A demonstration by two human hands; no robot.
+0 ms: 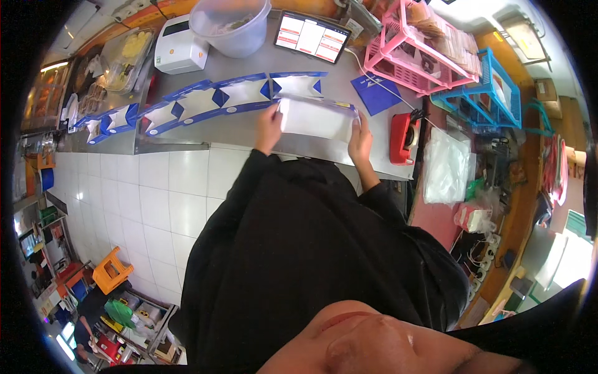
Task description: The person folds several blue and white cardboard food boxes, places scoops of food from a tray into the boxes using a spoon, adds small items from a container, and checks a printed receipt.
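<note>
Between my two hands is a cardboard box point(316, 121), white on the inside with a blue rim, held over the front of the steel counter. My left hand point(268, 129) grips its left end and my right hand point(360, 138) its right end, fingers partly hidden behind the card. A row of similar open blue-and-white boxes point(198, 101) runs leftward along the counter, and one more box point(299, 85) stands just behind the held one. To the right of it, a flat blue card piece point(376, 95) lies on the counter.
A red tape dispenser point(404, 138) sits at the counter's right end. Behind are a white printer point(180, 47), a translucent tub point(232, 31), a tablet point(312, 37) and a pink basket point(405, 59). Plastic bags point(446, 165) lie to the right; an orange stool point(113, 270) stands on the tiled floor.
</note>
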